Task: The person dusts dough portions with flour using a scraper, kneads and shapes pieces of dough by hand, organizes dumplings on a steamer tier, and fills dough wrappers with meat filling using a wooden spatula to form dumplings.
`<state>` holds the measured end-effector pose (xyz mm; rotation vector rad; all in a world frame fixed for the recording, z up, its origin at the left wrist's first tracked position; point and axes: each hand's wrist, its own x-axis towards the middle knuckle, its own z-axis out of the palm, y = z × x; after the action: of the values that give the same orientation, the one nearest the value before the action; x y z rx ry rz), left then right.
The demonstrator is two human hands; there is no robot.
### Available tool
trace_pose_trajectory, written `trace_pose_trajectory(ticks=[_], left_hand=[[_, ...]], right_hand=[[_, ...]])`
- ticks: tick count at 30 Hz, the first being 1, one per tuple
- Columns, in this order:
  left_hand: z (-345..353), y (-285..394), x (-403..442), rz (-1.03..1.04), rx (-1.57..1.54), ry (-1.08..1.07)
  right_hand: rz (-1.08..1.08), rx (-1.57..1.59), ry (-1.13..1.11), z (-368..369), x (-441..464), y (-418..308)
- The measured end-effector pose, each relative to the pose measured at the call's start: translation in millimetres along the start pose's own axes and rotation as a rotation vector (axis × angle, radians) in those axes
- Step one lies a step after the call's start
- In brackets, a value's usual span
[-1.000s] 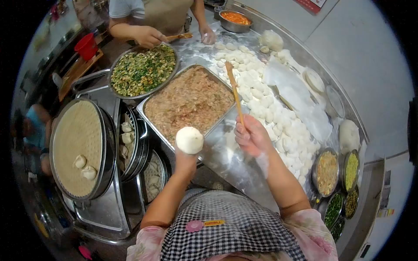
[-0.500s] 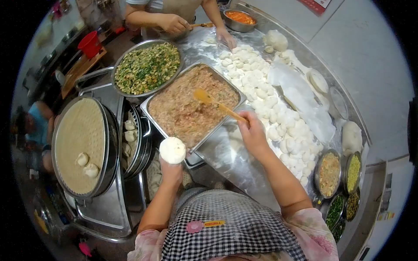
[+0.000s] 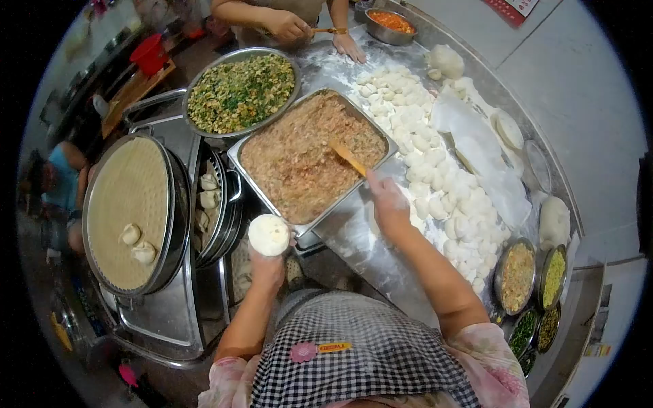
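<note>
My left hand (image 3: 267, 266) holds up a round white dough wrapper (image 3: 269, 235) just below the near left corner of the meat tray. My right hand (image 3: 389, 205) is wrapped round a wooden spatula (image 3: 349, 158), whose flat end touches the meat filling (image 3: 299, 160) in the square metal tray (image 3: 315, 219). Beyond the tray's right side, many floured dough pieces (image 3: 435, 170) cover the metal table. A large bowl of green and yellow filling (image 3: 241, 95) stands at the tray's far left.
Round steamers with a few buns (image 3: 130, 234) are at the left. A co-worker's hands (image 3: 348, 47) are at the far side, by a bowl of orange filling (image 3: 392, 24). Small filling bowls (image 3: 517, 277) and a dough lump (image 3: 554, 222) sit at the right.
The spatula has come down from upright into the meat filling. My left hand has moved left with the wrapper. The co-worker's hand reached to the dough pieces and drew back.
</note>
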<state>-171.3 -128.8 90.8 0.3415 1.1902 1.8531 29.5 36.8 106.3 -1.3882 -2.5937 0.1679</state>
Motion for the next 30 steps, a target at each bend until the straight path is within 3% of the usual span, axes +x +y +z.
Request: trace_pose_trajectory(ticks=[3, 6, 9, 10, 13, 16, 19, 22, 26, 30], left_hand=[[3.2, -0.3, -1.6, -0.007, -0.001, 0.013], [0.5, 0.9, -1.3, -0.008, 0.029, 0.035], [-6.1, 1.4, 0.7, -0.002, 0.09, 0.038], [-8.8, 1.1, 1.4, -0.003, 0.113, 0.034], [-11.0, 1.6, 4.1, 0.024, 0.059, -0.018], [-10.6, 5.7, 6.8, 0.032, 0.042, -0.006], [-13.7, 10.7, 9.6, 0.04, 0.049, -0.016], [-18.5, 19.4, 11.9, 0.028, -0.002, -0.038], [-34.4, 26.9, 18.7, 0.062, -0.019, -0.155], [-36.5, 42.4, 25.1, 0.025, -0.001, -0.142]], right_hand=[[-0.083, 0.042, 0.009, 22.8, -14.8, 9.8], [-0.015, 0.084, -0.086, 15.4, -38.1, 22.2], [0.098, 0.173, -0.028, 15.8, -54.5, 41.0], [0.101, 0.351, 0.095, 11.7, -55.4, 40.5], [0.188, 0.766, 0.124, -8.9, -47.5, 34.9], [0.445, 1.041, -0.137, -34.8, -34.2, 26.6], [0.417, 1.122, -0.194, -37.9, -23.2, 16.4], [0.377, 1.004, -0.297, -54.6, -9.0, 9.7], [0.227, 0.587, -0.337, -57.7, 9.2, 19.1], [0.21, 0.397, -0.279, -64.6, 16.1, 2.2]])
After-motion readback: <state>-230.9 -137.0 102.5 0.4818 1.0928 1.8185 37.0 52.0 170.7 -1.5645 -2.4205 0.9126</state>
